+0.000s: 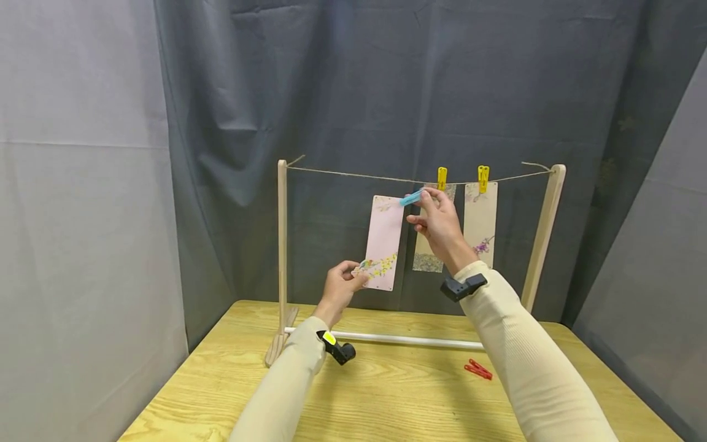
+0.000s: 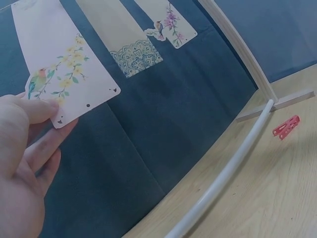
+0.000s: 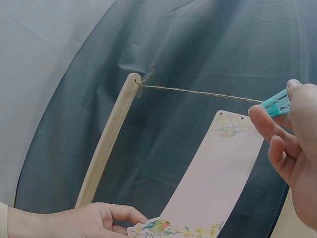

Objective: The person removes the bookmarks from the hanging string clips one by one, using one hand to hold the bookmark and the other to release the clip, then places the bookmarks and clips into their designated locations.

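A pink card (image 1: 384, 239) printed with yellow blossoms and a bird hangs tilted below the string (image 1: 353, 174). My left hand (image 1: 338, 288) pinches its lower left edge, thumb in front and fingers behind, as the left wrist view shows. In my right hand (image 1: 440, 227), a light-blue clothespin (image 1: 411, 197) is pinched between thumb and fingers, its tip at the card's top right corner. That corner is partly hidden by the fingers in the right wrist view. Behind the right hand hangs a beige card with a patterned lower end (image 1: 428, 263), held to the string by a yellow clothespin (image 1: 442, 178).
Another beige card (image 1: 479, 215) with purple flowers hangs from a yellow clothespin (image 1: 483, 178) farther right. Wooden posts (image 1: 283, 245) bear the string, with a white rod (image 1: 409, 339) low between them. A red clothespin (image 1: 478, 369) lies on the wooden table (image 1: 386, 399).
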`<state>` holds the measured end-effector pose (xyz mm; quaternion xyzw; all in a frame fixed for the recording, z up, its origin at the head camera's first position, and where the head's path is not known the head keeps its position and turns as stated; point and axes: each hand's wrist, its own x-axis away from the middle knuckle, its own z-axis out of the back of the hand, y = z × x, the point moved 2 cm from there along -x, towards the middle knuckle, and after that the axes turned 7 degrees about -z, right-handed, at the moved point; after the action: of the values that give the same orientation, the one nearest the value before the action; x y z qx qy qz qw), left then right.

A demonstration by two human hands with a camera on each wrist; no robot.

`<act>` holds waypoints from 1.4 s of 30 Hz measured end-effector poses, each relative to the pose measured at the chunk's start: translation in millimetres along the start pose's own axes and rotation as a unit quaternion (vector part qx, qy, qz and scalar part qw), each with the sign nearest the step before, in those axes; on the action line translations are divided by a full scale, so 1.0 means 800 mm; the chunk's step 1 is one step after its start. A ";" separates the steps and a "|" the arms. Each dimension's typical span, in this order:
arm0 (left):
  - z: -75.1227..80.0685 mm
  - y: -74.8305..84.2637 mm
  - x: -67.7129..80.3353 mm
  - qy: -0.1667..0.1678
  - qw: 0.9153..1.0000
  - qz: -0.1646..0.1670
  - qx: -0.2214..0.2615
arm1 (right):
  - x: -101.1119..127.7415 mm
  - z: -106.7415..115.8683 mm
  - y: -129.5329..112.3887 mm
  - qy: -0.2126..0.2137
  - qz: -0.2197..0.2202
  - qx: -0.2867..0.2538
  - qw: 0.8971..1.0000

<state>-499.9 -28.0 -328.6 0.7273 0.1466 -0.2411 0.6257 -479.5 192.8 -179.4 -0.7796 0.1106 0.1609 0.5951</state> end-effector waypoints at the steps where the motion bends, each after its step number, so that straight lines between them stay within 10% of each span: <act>1: 0.002 0.000 0.001 0.000 1.000 0.000 -0.003 | 0.001 0.000 0.001 -0.002 0.001 0.000 1.000; 42: 0.043 -0.008 0.037 0.012 0.999 0.013 -0.043 | 0.024 0.032 0.039 -0.030 -0.004 -0.004 1.000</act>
<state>-484.3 -63.2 -353.2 0.7047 0.1553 -0.2177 0.6572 -476.1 209.6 -221.0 -0.7774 0.0887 0.1826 0.5953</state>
